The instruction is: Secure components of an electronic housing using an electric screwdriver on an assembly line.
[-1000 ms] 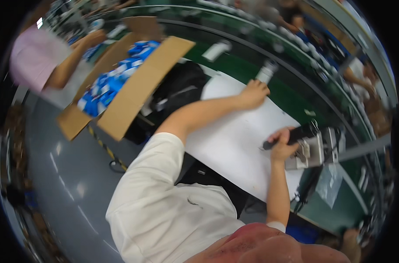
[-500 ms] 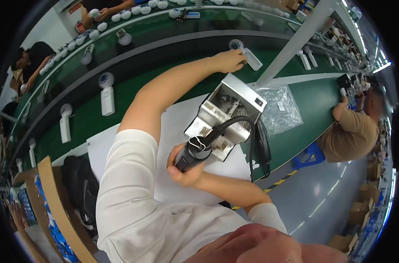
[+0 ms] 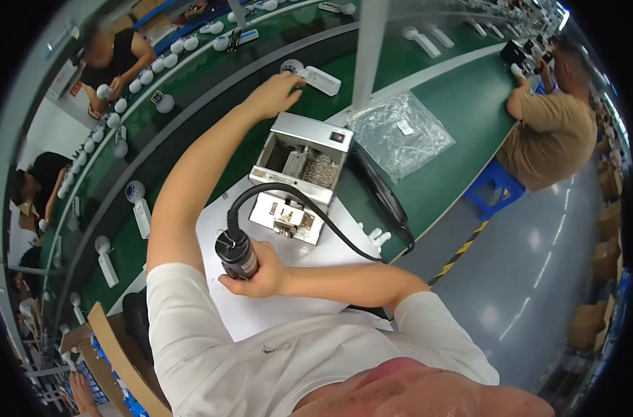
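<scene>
The black screwdriver (image 3: 236, 256) is in your right hand (image 3: 266, 273), on the near left side of the metal box (image 3: 305, 131); your fingers are wrapped around its body. You hold it with the cord end up, perhaps so that the cord (image 3: 344, 243) can arch before the metal box without pulling your wrist. Your left hand (image 3: 275, 96) is beyond the metal box, with bent fingers, at the white fan (image 3: 320, 80); I cannot tell if they grip it. The metal box has its open side up, probably to leave the small metal pieces (image 3: 322, 170) within your reach.

The post (image 3: 368, 55) rises just beyond the metal box, to its right, so passage there seems narrow. Right of the metal box lie a second black tool (image 3: 384, 194) and the clear bag (image 3: 407, 149); past them runs the edge of the green table (image 3: 428, 194). Nearer to you than the metal box, over the white paper (image 3: 261, 309), there seems more room, though your right forearm takes a part.
</scene>
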`<action>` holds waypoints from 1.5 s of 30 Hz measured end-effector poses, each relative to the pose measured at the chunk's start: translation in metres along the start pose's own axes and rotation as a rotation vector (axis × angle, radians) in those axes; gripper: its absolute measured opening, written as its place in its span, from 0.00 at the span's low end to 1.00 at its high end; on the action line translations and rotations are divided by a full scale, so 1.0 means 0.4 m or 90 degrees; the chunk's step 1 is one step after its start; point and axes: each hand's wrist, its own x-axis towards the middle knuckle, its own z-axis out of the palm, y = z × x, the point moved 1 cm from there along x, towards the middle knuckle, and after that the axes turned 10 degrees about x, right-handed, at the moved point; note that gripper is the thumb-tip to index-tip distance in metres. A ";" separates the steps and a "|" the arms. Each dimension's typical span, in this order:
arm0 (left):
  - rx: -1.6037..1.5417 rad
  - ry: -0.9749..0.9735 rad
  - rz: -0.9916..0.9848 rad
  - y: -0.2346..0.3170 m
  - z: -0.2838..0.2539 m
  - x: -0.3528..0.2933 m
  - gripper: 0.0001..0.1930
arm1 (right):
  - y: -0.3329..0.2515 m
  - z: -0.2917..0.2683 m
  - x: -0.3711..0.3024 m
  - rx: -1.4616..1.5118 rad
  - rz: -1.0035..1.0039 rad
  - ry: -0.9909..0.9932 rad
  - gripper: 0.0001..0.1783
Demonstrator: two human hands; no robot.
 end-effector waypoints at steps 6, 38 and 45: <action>-0.068 -0.070 -0.164 0.094 -0.206 -0.129 0.12 | -0.157 0.016 -0.019 0.081 -0.020 -0.085 0.19; 0.119 0.158 -0.545 0.088 -0.217 -1.030 0.11 | -0.162 -0.057 0.114 0.107 -0.057 -0.017 0.17; 0.036 0.047 -0.615 0.143 -0.257 -1.002 0.12 | -0.228 -0.096 0.083 0.192 -0.046 -0.074 0.21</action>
